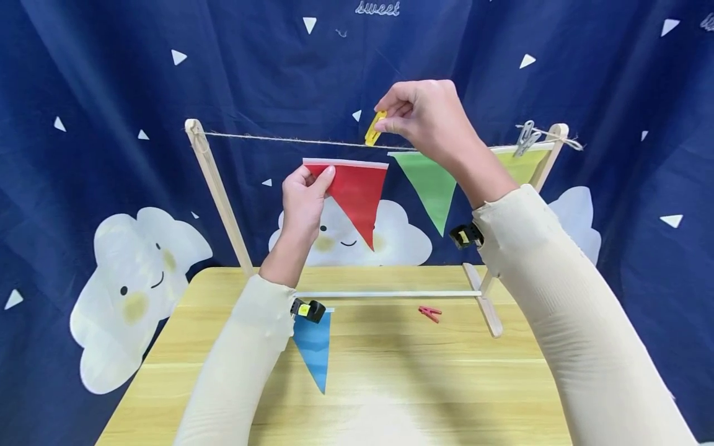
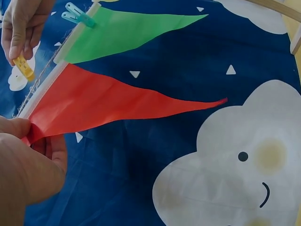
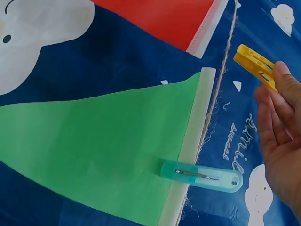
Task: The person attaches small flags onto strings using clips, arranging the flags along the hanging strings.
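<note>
Between thumb and fingers, my left hand [image 1: 304,201] pinches the left top corner of a red pennant [image 1: 357,192], whose white top edge lies just below the twine [image 1: 290,140]. My right hand [image 1: 421,114] pinches a yellow clothespin [image 1: 375,128] close to the twine, right of the red pennant's middle. A green pennant [image 1: 426,183] hangs on the twine to the right; in the right wrist view a teal clothespin [image 3: 202,176] grips its top edge. Farther right a yellow pennant [image 1: 519,162] hangs by a grey clothespin [image 1: 526,139], partly hidden behind my right forearm.
The wooden frame's left post [image 1: 220,192] and right post [image 1: 549,158] hold the twine, with a crossbar [image 1: 390,294] low between them. A blue pennant [image 1: 315,347] and a red clothespin [image 1: 429,313] lie on the wooden table [image 1: 491,390]. Behind hangs a blue curtain [image 1: 251,68].
</note>
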Motion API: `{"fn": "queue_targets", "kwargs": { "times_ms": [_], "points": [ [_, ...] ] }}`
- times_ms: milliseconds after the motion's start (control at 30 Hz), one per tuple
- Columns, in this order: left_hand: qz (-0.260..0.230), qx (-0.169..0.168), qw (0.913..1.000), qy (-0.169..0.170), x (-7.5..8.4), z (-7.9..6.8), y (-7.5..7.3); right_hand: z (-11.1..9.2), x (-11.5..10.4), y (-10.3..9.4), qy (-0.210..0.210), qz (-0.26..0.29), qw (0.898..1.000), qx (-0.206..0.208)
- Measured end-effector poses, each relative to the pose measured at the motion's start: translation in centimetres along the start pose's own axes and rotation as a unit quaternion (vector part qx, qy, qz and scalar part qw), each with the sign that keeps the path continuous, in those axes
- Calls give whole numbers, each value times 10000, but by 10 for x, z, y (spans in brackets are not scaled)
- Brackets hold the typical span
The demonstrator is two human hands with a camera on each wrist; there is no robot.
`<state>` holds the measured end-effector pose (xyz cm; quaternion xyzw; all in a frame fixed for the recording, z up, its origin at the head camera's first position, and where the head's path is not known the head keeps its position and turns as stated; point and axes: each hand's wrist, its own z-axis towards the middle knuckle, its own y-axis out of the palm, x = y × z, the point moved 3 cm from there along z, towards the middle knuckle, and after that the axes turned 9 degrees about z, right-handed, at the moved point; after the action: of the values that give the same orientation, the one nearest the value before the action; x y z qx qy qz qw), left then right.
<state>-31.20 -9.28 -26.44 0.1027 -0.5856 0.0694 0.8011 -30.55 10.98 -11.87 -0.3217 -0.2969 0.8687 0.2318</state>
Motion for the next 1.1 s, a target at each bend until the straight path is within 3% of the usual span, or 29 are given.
{"fn": "queue_targets", "kwargs": {
  "times_ms": [500,833,1100],
  "points": [
    [-294,132,9994,-106,4,5,3,8,-3,15,127,-67,9992,-367],
    [-366,226,9989,-160,7,8,7,11,-5,22,-11,-124,9987,-491],
    [-491,192,9985,-168,10,10,7,12,-5,27,165,-170,9973,-695]
  ]
}}
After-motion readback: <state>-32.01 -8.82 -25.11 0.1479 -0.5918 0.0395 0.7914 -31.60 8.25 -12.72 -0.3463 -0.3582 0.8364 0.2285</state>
